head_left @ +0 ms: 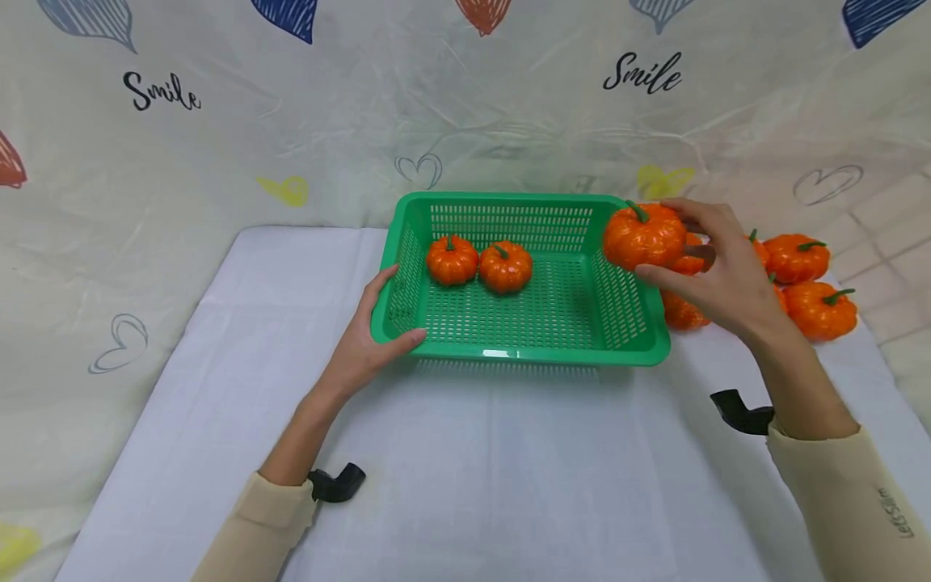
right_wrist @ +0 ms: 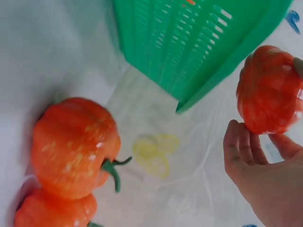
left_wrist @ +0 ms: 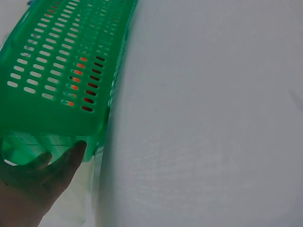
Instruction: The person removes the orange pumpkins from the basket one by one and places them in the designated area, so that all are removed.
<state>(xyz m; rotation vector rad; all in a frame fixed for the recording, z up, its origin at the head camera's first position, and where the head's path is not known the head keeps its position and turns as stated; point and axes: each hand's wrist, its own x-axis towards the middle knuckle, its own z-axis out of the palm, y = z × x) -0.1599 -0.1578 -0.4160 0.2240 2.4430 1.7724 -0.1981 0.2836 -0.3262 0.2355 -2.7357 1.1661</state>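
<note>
A green plastic basket (head_left: 538, 356) with slotted walls stands on the white-covered table. My left hand (head_left: 364, 347) grips its left front corner, the thumb over the rim and the fingers along the outer side wall. Two small orange pumpkins, a left one (head_left: 452, 260) and a right one (head_left: 506, 267), sit side by side in the basket's left half. Above the basket's right end, my right hand (head_left: 735, 279) holds another orange pumpkin (head_left: 643, 236) with a green stem between thumb and fingers. In the right wrist view, this pumpkin (right_wrist: 269, 90) is off the table.
Several more orange pumpkins (head_left: 820, 310) lie to the right of the basket, partly hidden behind my right hand and forearm. A patterned plastic sheet (head_left: 509, 105) covers the area behind the white tablecloth (head_left: 465, 469).
</note>
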